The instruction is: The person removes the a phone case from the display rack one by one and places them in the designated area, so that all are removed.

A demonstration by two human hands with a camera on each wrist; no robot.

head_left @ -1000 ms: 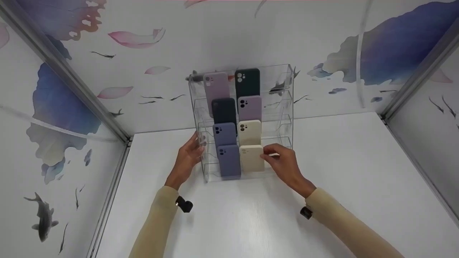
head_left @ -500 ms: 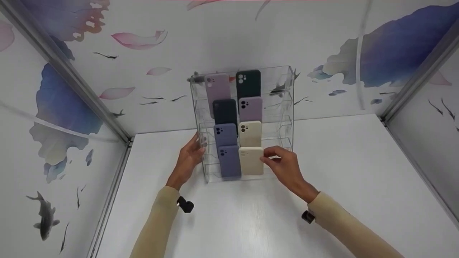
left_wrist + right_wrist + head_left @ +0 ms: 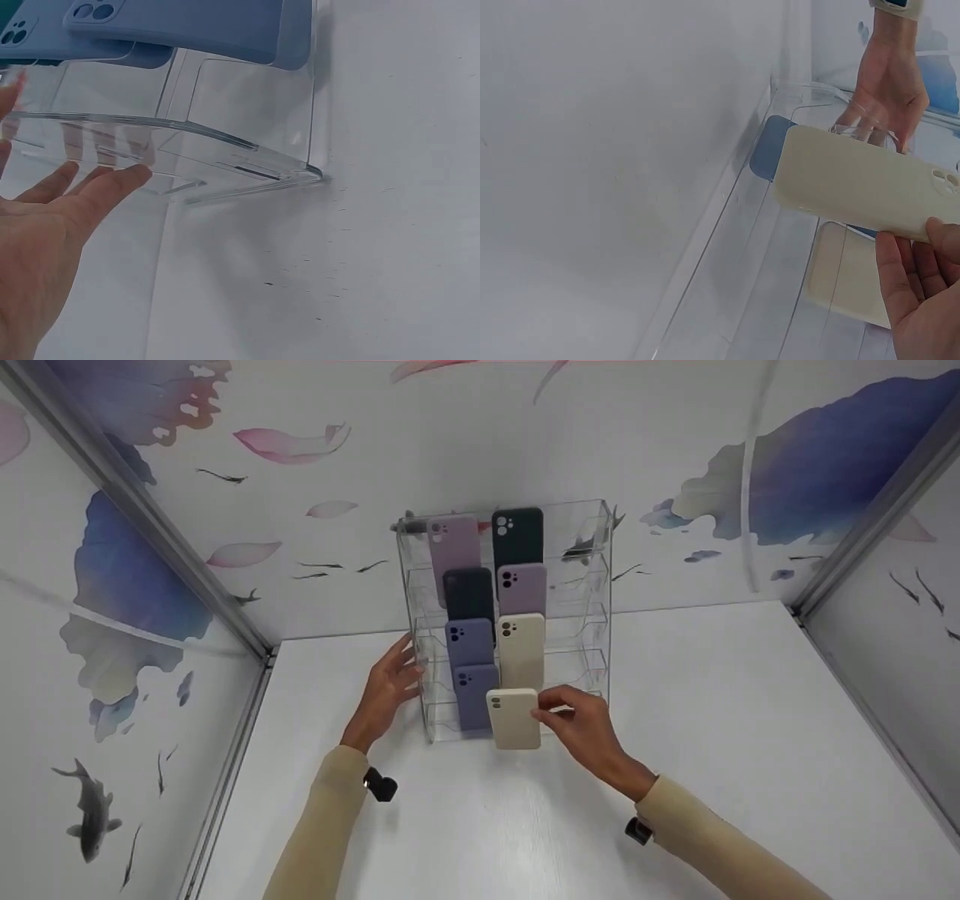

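By its right edge, my right hand (image 3: pixel 589 727) pinches a cream phone case (image 3: pixel 516 724) between thumb and fingers. This case is in front of the lowest tier of a clear acrylic display rack (image 3: pixel 576 664), its lower end past the rack's front edge. In the right wrist view the held case (image 3: pixel 855 180) lies over part of a blue case and another cream case. My left hand (image 3: pixel 382 694) is at the rack's left side, fingers extended against or just beside the clear side panel (image 3: pixel 217 154); contact is hard to tell.
Two columns of phone cases stand in the rack: pink (image 3: pixel 454 540), dark green (image 3: pixel 517 536), navy (image 3: pixel 470 592), purple (image 3: pixel 523 589), two blue-violet, the lower one (image 3: pixel 474 694) partly covered, and cream (image 3: pixel 521 641). The rack stands on a white table (image 3: pixel 480 825) against a printed wall.
My right hand has drawn the cream case out of the lowest tier, down and toward me. The left hand's fingers have loosened and spread slightly at the rack's side.
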